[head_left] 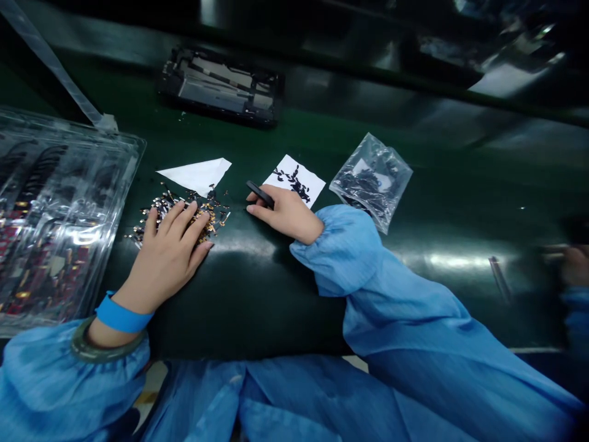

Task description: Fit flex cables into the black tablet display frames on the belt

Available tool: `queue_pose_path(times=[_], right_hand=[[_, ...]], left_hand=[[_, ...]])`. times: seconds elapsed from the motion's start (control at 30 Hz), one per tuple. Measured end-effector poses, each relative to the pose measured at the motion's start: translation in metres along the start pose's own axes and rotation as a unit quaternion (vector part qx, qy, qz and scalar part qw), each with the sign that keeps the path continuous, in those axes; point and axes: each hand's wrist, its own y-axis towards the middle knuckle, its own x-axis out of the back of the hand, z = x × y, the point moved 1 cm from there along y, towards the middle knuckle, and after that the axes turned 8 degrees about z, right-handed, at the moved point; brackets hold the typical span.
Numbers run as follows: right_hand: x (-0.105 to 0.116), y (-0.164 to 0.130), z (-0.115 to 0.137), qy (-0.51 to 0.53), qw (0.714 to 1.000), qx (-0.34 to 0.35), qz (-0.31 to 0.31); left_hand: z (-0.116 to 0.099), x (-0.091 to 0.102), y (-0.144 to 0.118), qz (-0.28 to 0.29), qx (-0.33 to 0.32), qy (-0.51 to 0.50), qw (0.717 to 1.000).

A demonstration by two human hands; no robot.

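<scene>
My left hand lies with fingers spread on a pile of small metal parts, black, silver and gold in colour. A blue band circles that wrist. My right hand is closed around a slim black tool, whose blunt end points up and to the left; its exact kind I cannot make out. Right behind this hand lies a white paper square with several small black pieces on it. A folded white paper touches the far side of the metal pile.
Clear plastic trays with parts stand at the left. A black tray sits at the back. To the right is a clear plastic bag with dark pieces inside. Another person's hand shows at the right edge of the green table.
</scene>
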Motion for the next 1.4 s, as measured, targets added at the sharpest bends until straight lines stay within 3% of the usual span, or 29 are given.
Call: queue_pose_path(times=[0.33, 0.67, 1.0, 1.1, 1.27, 1.4], right_hand=[[-0.004, 0.007, -0.003, -0.117, 0.991, 0.070, 0.014], [0.001, 0.005, -0.006, -0.088, 0.995, 0.021, -0.047], [-0.001, 0.011, -0.006, -0.152, 0.986, 0.063, 0.011], [-0.004, 0.015, 0.002, -0.156, 0.986, 0.055, 0.029], [-0.023, 0.021, 0.029, -0.081, 0.995, 0.056, 0.002], [-0.038, 0.027, 0.044, -0.089, 0.996, 0.023, 0.004]], left_hand=[[-0.002, -0.001, -0.002, 0.000, 0.002, -0.002, 1.000], [-0.005, -0.001, -0.005, -0.005, 0.006, -0.009, 1.000], [-0.007, -0.002, -0.006, -0.015, 0.001, -0.003, 1.000], [-0.007, -0.002, -0.007, -0.011, 0.006, -0.013, 1.000], [-0.006, -0.004, -0.007, -0.014, 0.010, -0.025, 1.000], [-0.007, -0.004, -0.007, -0.017, 0.014, -0.030, 0.999]])
